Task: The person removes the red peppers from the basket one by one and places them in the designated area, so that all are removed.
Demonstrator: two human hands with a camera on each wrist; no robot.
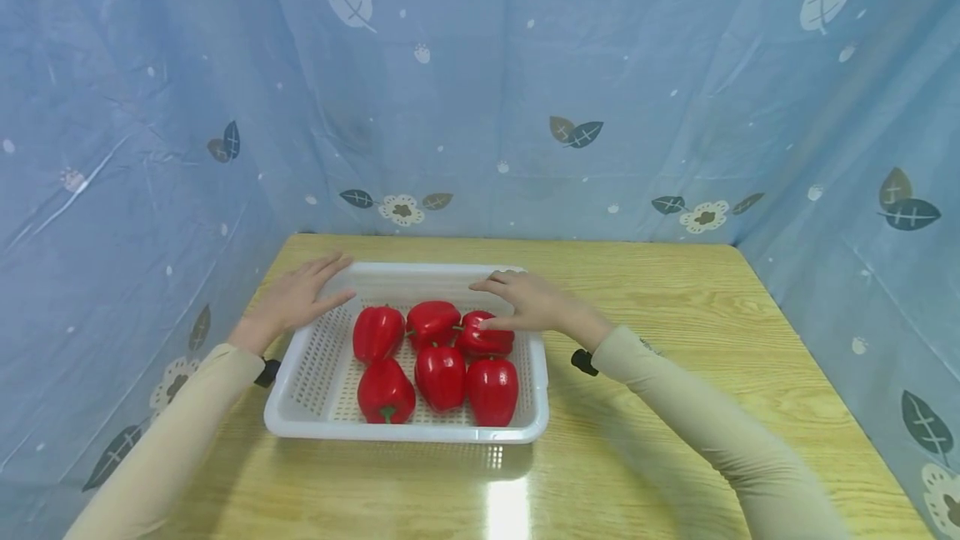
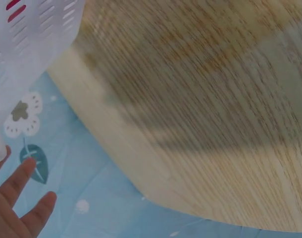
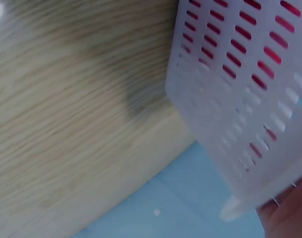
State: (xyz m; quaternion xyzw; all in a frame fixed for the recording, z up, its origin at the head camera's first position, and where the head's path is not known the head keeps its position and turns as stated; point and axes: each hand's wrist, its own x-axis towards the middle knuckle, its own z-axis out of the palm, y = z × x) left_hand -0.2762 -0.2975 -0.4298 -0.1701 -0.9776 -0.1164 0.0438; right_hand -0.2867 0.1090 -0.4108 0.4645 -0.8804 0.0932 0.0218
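Note:
A white perforated plastic basket [image 1: 405,433] holds several glossy red bell peppers [image 1: 440,377]. By its far left corner is my left hand [image 1: 291,298], fingers extended and thumb reaching over the rim. The left wrist view has its spread fingers [image 2: 18,181] low at the left, close to the basket wall [image 2: 39,47]. My right hand [image 1: 536,302] is over the basket's far right corner, fingers stretched leftward above a red bell pepper [image 1: 483,340] lying on its side. In the right wrist view, part of that hand [image 3: 289,213] shows beside the rim of the basket [image 3: 205,104].
The basket is on the left part of a wood-grain table [image 1: 675,315]. Blue curtains [image 1: 480,90] with leaf and flower prints surround the table at the back and both sides. Bright light reflects off the table [image 1: 507,507] in front of the basket.

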